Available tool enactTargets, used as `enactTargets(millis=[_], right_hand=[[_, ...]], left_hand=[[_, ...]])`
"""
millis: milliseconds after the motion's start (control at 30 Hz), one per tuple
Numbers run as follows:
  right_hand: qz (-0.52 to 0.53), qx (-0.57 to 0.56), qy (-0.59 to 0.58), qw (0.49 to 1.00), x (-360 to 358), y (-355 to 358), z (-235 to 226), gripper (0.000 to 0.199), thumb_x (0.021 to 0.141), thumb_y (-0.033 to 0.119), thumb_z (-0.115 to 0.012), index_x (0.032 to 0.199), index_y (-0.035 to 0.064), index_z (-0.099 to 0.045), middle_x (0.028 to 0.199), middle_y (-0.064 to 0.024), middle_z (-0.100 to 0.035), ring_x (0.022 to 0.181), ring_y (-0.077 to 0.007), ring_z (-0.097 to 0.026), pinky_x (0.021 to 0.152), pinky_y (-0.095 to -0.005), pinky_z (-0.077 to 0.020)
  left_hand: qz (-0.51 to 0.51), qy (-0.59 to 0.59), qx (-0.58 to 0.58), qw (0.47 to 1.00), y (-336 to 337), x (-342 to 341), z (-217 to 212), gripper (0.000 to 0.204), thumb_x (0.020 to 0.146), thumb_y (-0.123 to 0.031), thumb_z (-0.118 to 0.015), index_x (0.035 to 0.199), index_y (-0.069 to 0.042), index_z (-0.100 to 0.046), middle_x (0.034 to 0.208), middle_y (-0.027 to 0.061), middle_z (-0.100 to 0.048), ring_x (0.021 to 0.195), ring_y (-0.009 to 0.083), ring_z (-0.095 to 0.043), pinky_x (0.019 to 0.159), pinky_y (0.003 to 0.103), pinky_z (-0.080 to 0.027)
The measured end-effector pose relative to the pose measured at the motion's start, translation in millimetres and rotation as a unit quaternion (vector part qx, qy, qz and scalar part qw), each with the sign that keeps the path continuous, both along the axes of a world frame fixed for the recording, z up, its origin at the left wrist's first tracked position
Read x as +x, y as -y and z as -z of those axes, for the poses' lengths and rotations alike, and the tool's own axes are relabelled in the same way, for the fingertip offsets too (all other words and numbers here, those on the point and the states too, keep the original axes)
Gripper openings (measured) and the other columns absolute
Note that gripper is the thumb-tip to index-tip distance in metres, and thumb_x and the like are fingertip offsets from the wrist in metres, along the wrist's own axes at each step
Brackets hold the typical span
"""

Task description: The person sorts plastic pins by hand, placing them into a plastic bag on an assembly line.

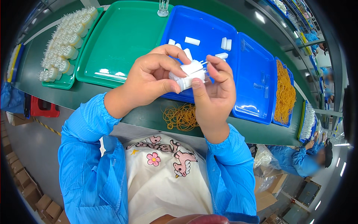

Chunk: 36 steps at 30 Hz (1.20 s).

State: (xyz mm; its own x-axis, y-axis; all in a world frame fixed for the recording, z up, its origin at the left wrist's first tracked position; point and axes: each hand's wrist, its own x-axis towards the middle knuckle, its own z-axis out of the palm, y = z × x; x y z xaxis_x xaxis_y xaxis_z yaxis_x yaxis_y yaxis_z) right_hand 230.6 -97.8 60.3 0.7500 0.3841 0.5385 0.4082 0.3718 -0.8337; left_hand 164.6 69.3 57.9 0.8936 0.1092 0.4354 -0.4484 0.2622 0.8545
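Note:
Both hands hold a small bundle of white plastic parts (190, 73) above the front edge of a blue tray (209, 28). My left hand (151, 76) wraps the bundle from the left, thumb pressed on its front. From the right, my right hand (216, 93) pinches it with thumb and fingers. Thin metal pins stick out of the bundle's top right. A loose heap of tan rubber bands (181, 116) lies on the green table just below the hands.
A green tray (123, 37) at the left holds rows of bundled white parts (65, 41). Loose white parts (192, 40) lie in the blue tray. Another blue tray (255, 82) sits right, then a tray of rubber bands (285, 91). Another person (305, 158) works at lower right.

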Motion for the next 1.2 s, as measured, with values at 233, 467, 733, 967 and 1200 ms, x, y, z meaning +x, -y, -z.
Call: enactTargets(millis=[233,467,733,967,1200], right_hand=[[-0.014,0.011,-0.002,1.0,-1,-3,-1,0.035,0.083,-0.005,-0.071,0.114,-0.0002,-0.055,0.135,-0.0185,-0.045,0.118,-0.0238,-0.051,0.097,-0.0372,-0.0474],[0.213,-0.236,0.131,0.939,92,67,-36,0.039,0.086,-0.001,-0.057,0.126,0.0013,-0.059,0.121,-0.0165,-0.063,0.116,-0.0259,-0.058,0.102,-0.0375,-0.0435],[0.234,-0.567,0.228,0.756,142,181,6,0.043,0.078,-0.007,-0.059,0.12,0.0042,-0.063,0.126,-0.0206,-0.06,0.115,-0.0378,-0.058,0.102,-0.0413,-0.0452],[0.209,-0.544,0.205,0.786,133,162,-10,0.025,0.075,-0.001,-0.072,0.099,0.0023,-0.068,0.089,-0.014,-0.065,0.082,-0.0295,-0.064,0.075,-0.0375,-0.0519],[-0.017,-0.096,-0.024,0.995,110,118,-38,0.018,0.085,-0.006,-0.065,0.104,-0.0032,-0.065,0.108,-0.0124,-0.058,0.08,-0.0144,-0.061,0.061,-0.0243,-0.0499]], left_hand=[[0.014,0.06,0.008,0.998,-5,4,5,0.024,0.08,-0.007,-0.079,0.1,-0.003,-0.068,0.121,0.0125,-0.055,0.11,0.0202,-0.057,0.091,0.034,-0.052],[0.032,-0.064,-0.095,0.993,-8,0,-7,0.035,0.086,-0.023,-0.075,0.116,-0.01,-0.062,0.133,0.016,-0.052,0.115,0.0263,-0.06,0.085,0.034,-0.059],[0.065,-0.088,-0.133,0.985,-8,-1,-9,0.043,0.087,-0.026,-0.074,0.124,-0.009,-0.059,0.136,0.0168,-0.054,0.117,0.0263,-0.061,0.085,0.034,-0.06],[0.082,-0.087,-0.164,0.979,-12,-2,-10,0.056,0.089,-0.027,-0.072,0.135,-0.004,-0.051,0.131,0.0147,-0.059,0.116,0.0264,-0.062,0.089,0.035,-0.058],[0.14,-0.134,-0.173,0.966,-21,0,-11,0.049,0.093,-0.027,-0.067,0.133,-0.004,-0.052,0.129,0.0193,-0.058,0.1,0.0261,-0.069,0.078,0.029,-0.061]])
